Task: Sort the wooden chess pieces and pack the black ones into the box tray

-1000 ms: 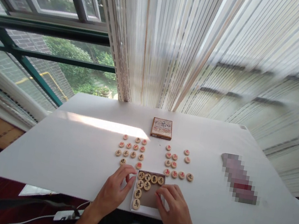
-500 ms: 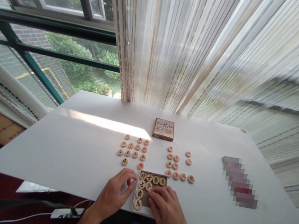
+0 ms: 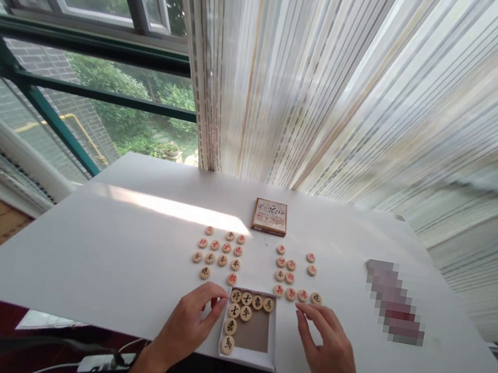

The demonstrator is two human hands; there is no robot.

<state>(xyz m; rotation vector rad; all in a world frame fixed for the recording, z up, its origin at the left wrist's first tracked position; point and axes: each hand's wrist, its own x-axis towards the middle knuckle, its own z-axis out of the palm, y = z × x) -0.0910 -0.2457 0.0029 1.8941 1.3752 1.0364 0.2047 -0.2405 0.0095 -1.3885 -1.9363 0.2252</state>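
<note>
A shallow white-walled box (image 3: 274,337) sits at the table's near edge. Round wooden Chinese chess pieces with black characters fill its top row and left column, with one more piece (image 3: 245,313) beside the column. My left hand (image 3: 191,317) is at the box's left wall, thumb and forefinger closed together against its upper part. To the right of the box, my right hand (image 3: 328,340) is empty, its thumb and forefinger slightly apart. Just beyond those fingertips is a row of pieces, with a black-marked chess piece (image 3: 316,298) at its right end.
More pieces lie in loose groups at left, including a red-marked piece (image 3: 232,279), and at right. Behind them is a printed box lid (image 3: 270,217). A blurred-out item (image 3: 394,303) lies on the white table (image 3: 74,259) at right. A power strip (image 3: 105,363) is below the table edge.
My right hand has moved right, from over the box to the table beside it, leaving a black-marked piece in the second row. My left hand stays at the box's left wall.
</note>
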